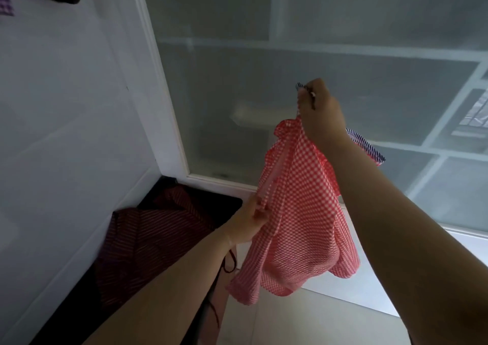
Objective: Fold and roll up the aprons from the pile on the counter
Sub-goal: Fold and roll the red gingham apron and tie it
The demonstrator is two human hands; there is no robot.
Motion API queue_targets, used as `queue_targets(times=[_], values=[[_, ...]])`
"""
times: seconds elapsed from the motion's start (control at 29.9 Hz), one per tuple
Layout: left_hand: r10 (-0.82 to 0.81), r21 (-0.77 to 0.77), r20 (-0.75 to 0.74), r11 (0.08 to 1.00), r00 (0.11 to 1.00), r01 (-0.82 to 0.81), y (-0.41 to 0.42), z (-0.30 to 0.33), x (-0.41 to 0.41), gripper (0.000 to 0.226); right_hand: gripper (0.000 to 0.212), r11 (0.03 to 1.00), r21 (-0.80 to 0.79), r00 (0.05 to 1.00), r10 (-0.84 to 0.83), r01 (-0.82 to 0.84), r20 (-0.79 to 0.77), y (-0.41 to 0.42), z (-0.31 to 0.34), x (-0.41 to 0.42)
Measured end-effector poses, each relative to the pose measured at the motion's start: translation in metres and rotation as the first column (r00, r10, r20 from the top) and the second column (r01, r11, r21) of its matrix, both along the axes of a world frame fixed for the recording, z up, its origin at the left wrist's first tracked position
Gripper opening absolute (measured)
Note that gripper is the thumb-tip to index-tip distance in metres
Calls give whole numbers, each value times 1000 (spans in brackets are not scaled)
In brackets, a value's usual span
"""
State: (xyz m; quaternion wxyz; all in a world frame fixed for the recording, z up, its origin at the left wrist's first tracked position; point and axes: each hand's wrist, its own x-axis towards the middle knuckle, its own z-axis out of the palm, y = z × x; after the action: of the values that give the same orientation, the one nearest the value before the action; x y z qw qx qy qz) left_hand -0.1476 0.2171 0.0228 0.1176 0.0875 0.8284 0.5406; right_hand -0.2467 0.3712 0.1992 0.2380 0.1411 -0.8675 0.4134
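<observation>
The right hand (320, 115) holds a red checked apron (295, 207) up by its top. The left hand (249, 219) pinches its edge.

You see a thin, matt red-and-white checked cloth apron (298, 212) with navy-striped cloth trim (365, 144). Beside it lies dark red striped cloth (148, 241). The window pane (264, 80) is frosted; its frame (163, 101) is smooth, painted white.

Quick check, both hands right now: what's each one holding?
Left hand: closed, pinching the side edge of the red checked apron.
Right hand: closed, holding the same apron up by its top.
</observation>
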Motion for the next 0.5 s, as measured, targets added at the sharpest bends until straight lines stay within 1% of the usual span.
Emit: queue_targets(times=[0.03, 0.07, 0.1, 0.13, 0.17, 0.23, 0.3, 0.33, 0.4, 0.44, 0.5], values=[[-76, 5, 39, 997, 996, 76, 2, -3, 0, 46, 23, 1000, -6, 1000, -1, 1, 3, 0, 0, 0], [-115, -9, 53, 993, 992, 116, 4, -7, 1, 46, 23, 1000, -13, 1000, -2, 2, 2, 0, 1, -1], [-112, -5, 57, 994, 992, 112, 5, -11, 3, 47, 23, 1000, -22, 1000, -4, 5, 4, 0, 1, -1], [-77, 33, 65, 997, 995, 75, 5, -14, 4, 48, 22, 999, -40, 1000, 0, 0, 4, 0, 2, -1], [-26, 109, 83, 994, 996, 17, 3, -17, 5, 46, 22, 998, -66, 1000, 10, -10, 2, 0, 3, -1], [83, 245, 114, 963, 990, -109, 2, -17, 7, 36, 20, 994, -103, 1000, 26, -27, -6, -1, 6, 0], [230, 274, 74, 931, 971, -241, 1, -15, 7, 22, 14, 993, -113, 999, 32, -33, -9, -3, 9, 1], [317, 233, 6, 922, 948, -310, 1, -15, 7, 15, 13, 993, -115, 999, 40, -41, -11, -4, 11, 1], [439, 80, -227, 898, 869, -433, -3, -14, 6, 10, 12, 991, -124, 998, 57, -58, -18, -7, 14, 2], [454, 33, -353, 880, 818, -474, -5, -15, 6, 10, 12, 989, -131, 998, 64, -67, -22, -9, 15, 2], [403, 8, -574, 873, 713, -487, -8, -13, 8, 8, 12, 987, -142, 997, 70, -73, -29, -12, 18, 2]])
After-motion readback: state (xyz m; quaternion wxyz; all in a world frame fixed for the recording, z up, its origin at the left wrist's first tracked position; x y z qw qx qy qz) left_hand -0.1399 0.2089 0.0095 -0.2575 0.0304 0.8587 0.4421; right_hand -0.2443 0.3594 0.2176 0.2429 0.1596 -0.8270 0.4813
